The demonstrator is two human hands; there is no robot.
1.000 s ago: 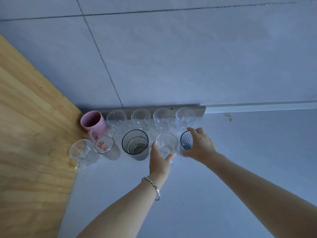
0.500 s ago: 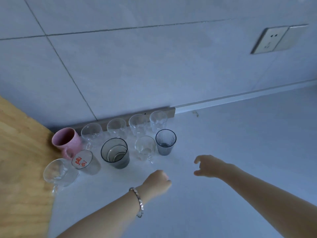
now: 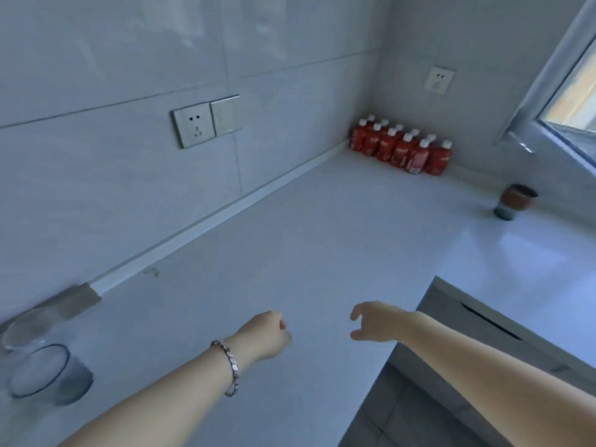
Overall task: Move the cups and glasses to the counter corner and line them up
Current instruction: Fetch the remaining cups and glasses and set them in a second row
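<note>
A dark-rimmed grey glass [image 3: 48, 375] stands at the far left edge of the view, with a clear glass [image 3: 27, 327] behind it against the wall; the other cups are out of frame. A brown cup [image 3: 515, 201] stands alone on the far right arm of the white counter [image 3: 290, 253]. My left hand [image 3: 267, 333], with a bracelet on the wrist, hovers over the counter with fingers curled and nothing in it. To its right, my right hand [image 3: 374, 321] is held loosely apart, also with nothing in it.
Several red bottles [image 3: 403, 150] with white caps are grouped in the far corner. Wall sockets [image 3: 206, 122] sit above the counter, and another socket [image 3: 439, 79] is on the right wall. A window [image 3: 574, 91] is at top right. The counter's inner edge drops to grey cabinets [image 3: 477, 321].
Both hands let go of the glasses and drew back. The view swung right, so the lined-up cups slid off to the left and the far corner with bottles came into sight.
</note>
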